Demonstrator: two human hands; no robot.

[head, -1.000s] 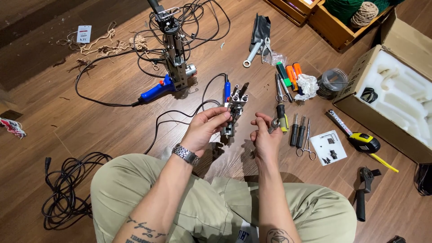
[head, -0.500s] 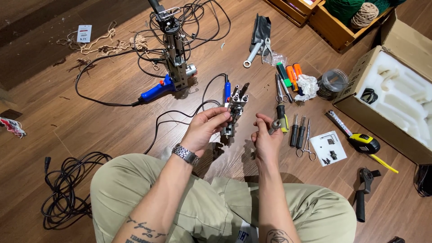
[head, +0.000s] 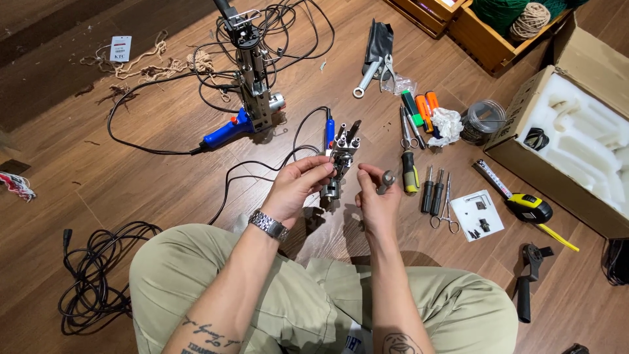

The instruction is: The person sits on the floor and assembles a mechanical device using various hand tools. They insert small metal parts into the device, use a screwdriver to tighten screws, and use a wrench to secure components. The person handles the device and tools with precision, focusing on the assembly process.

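The left hand (head: 298,187) grips a small metal mechanism (head: 341,160) by its side, fingers curled round it, holding it upright above the wooden floor (head: 164,164) just ahead of the knees. The right hand (head: 377,196) is pinched on a short grey metal part (head: 386,178) just right of the mechanism, not touching it.

Far left lies a white rectangular tag (head: 120,48) beside frayed twine. Right of the hands, a white card (head: 481,215) with small black parts sits flat near a yellow tape measure (head: 531,206). At the far right stands an open brown cardboard box (head: 524,124) lined with white foam. A clear round jar (head: 483,119) stands just left of the box, next to crumpled white paper (head: 448,124).
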